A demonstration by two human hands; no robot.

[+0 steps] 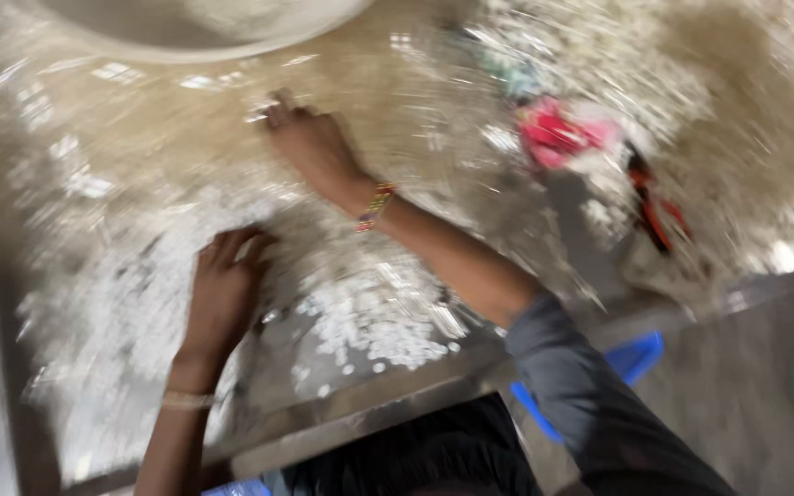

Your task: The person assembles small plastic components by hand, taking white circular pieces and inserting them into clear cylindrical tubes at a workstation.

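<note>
The picture is heavily blurred by motion. My left hand [224,285] rests palm down, fingers curled, on a heap of small white pieces [369,321] spread over a shiny table top [140,147]. My right hand [310,142] reaches further across the table, fingers down on the surface near a few shiny bits; a bead bracelet sits on its wrist. Whether either hand pinches a piece is lost in the blur.
A large pale round basin [195,28] stands at the far edge. To the right lie a pink object [558,133] and a red-and-black tool [654,211]. The table's metal front edge [397,404] runs near me, with a blue item [631,358] below it.
</note>
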